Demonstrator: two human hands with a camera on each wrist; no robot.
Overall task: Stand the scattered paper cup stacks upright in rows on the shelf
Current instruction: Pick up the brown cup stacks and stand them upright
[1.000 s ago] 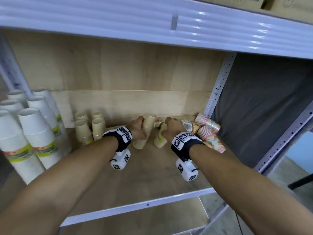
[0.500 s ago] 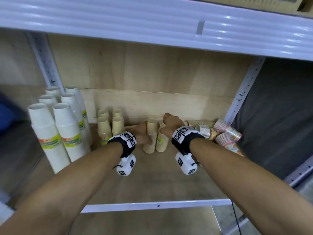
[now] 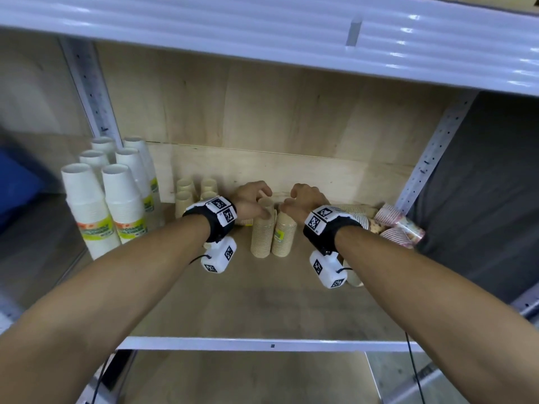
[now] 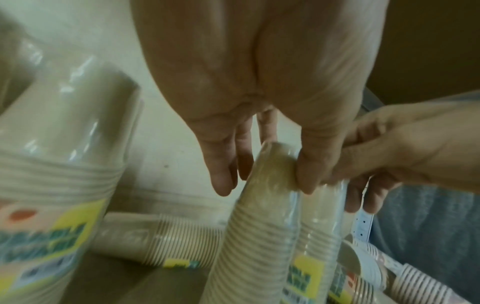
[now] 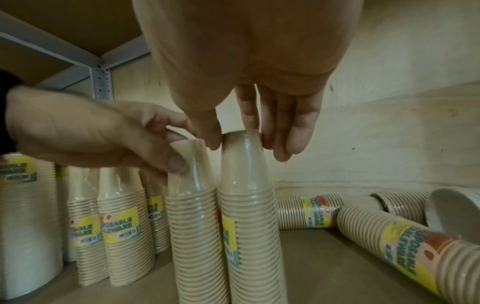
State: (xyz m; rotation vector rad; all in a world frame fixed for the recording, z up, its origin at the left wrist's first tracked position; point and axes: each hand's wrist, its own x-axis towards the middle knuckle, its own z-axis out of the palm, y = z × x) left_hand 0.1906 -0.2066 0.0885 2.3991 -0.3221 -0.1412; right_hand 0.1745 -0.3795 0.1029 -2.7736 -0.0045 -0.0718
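A: Counting from the shelf (image 3: 271, 344) edge inward: two upright tan stacks side by side, touching. The left hand (image 3: 250, 199) pinches the top of the left tan stack (image 3: 261, 234); the right hand (image 3: 303, 201) pinches the top of the right tan stack (image 3: 284, 234).

B: And beyond those?

A: Four small tan stacks (image 3: 192, 196) stand in a square at the back, six tall white stacks (image 3: 116, 199) in rows at far left. Fallen stacks (image 3: 399, 225) lie at right; I make out at least four.

B: Changes?

A: A second ago both held stacks leaned; now they stand straight, closer to the four.
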